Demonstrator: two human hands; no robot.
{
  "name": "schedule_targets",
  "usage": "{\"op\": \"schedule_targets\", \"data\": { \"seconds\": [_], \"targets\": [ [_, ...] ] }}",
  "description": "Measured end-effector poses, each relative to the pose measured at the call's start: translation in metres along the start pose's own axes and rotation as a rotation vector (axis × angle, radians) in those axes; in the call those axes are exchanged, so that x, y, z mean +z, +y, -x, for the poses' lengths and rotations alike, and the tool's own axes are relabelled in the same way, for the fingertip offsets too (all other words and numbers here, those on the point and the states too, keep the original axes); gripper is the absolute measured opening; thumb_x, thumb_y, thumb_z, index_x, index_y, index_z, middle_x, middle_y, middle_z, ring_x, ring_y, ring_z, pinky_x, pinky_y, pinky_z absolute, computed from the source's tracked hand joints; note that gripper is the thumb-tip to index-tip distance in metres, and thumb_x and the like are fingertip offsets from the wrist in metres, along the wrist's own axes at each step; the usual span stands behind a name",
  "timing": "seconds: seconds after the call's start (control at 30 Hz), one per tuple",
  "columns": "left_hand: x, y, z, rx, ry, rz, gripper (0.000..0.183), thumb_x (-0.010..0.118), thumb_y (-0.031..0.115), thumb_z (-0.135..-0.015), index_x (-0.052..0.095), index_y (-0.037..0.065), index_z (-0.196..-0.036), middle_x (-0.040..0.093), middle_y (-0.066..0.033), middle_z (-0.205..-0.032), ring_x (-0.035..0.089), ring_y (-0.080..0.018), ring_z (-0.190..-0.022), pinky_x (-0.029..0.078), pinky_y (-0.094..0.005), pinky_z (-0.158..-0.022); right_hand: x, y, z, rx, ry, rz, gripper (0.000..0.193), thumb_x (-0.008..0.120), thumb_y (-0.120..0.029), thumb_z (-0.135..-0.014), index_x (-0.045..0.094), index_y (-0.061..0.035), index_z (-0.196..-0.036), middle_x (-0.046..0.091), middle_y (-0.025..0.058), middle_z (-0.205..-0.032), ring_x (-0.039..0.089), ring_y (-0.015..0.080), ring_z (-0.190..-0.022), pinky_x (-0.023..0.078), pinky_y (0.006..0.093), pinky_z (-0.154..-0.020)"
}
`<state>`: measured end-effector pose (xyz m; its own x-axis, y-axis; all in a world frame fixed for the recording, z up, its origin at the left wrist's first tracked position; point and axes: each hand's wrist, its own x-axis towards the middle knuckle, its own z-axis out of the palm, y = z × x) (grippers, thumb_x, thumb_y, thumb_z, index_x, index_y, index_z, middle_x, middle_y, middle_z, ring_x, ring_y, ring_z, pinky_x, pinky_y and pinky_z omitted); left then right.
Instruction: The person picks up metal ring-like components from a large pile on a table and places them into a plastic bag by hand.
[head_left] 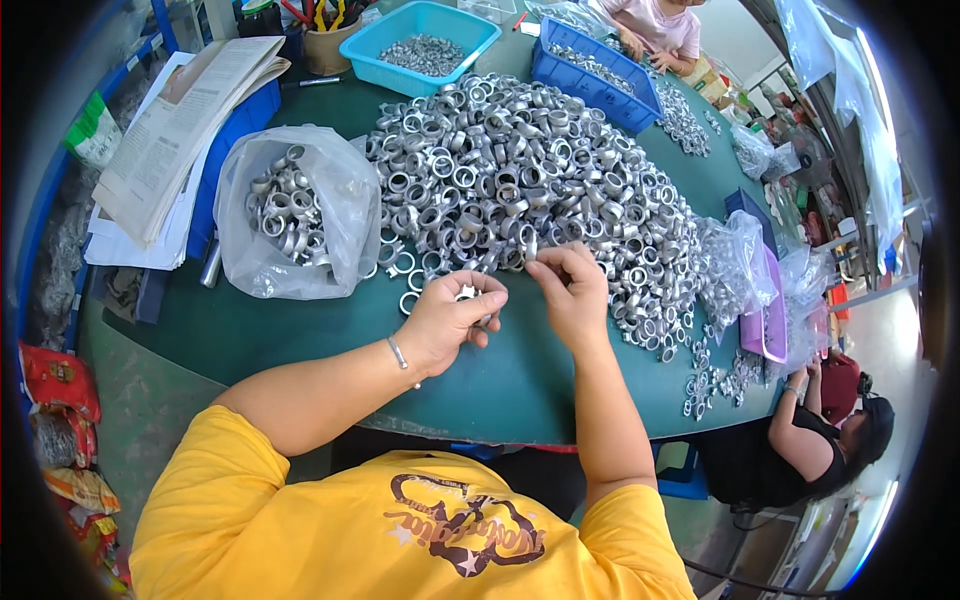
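A large heap of silver metal rings [500, 150], many with a small side lug, covers the middle of the green table [470, 380]. My left hand [447, 318] is closed around a metal ring or several at the heap's near edge; its fingers hide most of what it holds. Thumb and fingers of my right hand [575, 295] pinch a single metal ring [530, 246] against the front of the heap. To the left of the heap, a clear plastic bag [345, 215] stands with its mouth wide, partly filled with similar metal parts.
Behind the heap stand a light blue basin [365, 62] and a blue crate [640, 105] of small parts. Newspapers [165, 150] lie at the left. A purple basket [765, 310] and plastic bags are at the right. Two other people sit at the table's far and right sides.
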<state>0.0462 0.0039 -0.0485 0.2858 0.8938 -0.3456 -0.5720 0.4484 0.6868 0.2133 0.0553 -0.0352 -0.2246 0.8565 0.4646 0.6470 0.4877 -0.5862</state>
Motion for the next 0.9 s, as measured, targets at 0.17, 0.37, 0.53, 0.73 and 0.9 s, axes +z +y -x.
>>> {"op": "schedule_targets", "data": {
  "seconds": [0.17, 0.37, 0.53, 0.73, 0.9],
  "targets": [
    [0.001, 0.001, 0.003, 0.162, -0.041, -0.129, 0.020, 0.065, 0.012, -0.078, 0.057, 0.002, -0.094, 0.056, -0.0026, -0.072, 0.053, -0.0087, -0.060, 0.041, -0.0199, -0.049, -0.009, -0.016, 0.030, 0.113, -0.117, -0.534, 0.010, 0.063, 0.004, -0.073, 0.059, -0.0010, -0.080, 0.057, 0.0054, -0.076, 0.054, 0.0121, -0.065, 0.042, 0.0222, -0.058],
    [0.006, 0.003, 0.009, 0.259, -0.108, -0.339, 0.012, 0.064, 0.008, -0.078, 0.061, 0.001, -0.087, 0.057, -0.0028, -0.071, 0.052, -0.0069, -0.057, 0.039, -0.0178, -0.048, -0.002, -0.018, 0.042, -0.239, 0.071, -0.343, 0.021, 0.067, 0.009, -0.063, 0.061, -0.0013, -0.080, 0.060, 0.0084, -0.076, 0.057, 0.0189, -0.066, 0.046, 0.0261, -0.056],
    [0.004, -0.002, 0.007, 0.306, -0.137, -0.442, 0.010, 0.064, 0.008, -0.078, 0.062, 0.001, -0.085, 0.057, -0.0020, -0.076, 0.051, -0.0064, -0.058, 0.039, -0.0173, -0.048, -0.003, -0.012, 0.044, -0.288, 0.079, -0.307, 0.022, 0.066, 0.010, -0.063, 0.061, -0.0012, -0.081, 0.059, 0.0089, -0.076, 0.057, 0.0194, -0.066, 0.046, 0.0258, -0.056],
    [0.000, -0.008, 0.002, 0.564, -0.189, -0.633, 0.009, 0.063, 0.005, -0.078, 0.062, 0.001, -0.086, 0.055, -0.0016, -0.080, 0.053, -0.0074, -0.064, 0.042, -0.0186, -0.056, -0.006, -0.003, 0.051, 0.320, -0.251, -1.029, 0.011, 0.055, 0.001, -0.082, 0.055, 0.0031, -0.093, 0.060, 0.0093, -0.085, 0.059, 0.0163, -0.073, 0.051, 0.0276, -0.062],
    [-0.003, -0.011, -0.003, 0.861, -0.121, -0.890, 0.008, 0.063, 0.003, -0.076, 0.058, 0.001, -0.083, 0.057, -0.0024, -0.081, 0.053, -0.0085, -0.063, 0.043, -0.0178, -0.058, 0.000, 0.004, 0.048, 0.338, -0.207, -1.349, 0.013, 0.058, 0.002, -0.080, 0.050, 0.0001, -0.090, 0.060, 0.0165, -0.091, 0.059, 0.0185, -0.074, 0.051, 0.0291, -0.064]
  ]
}}
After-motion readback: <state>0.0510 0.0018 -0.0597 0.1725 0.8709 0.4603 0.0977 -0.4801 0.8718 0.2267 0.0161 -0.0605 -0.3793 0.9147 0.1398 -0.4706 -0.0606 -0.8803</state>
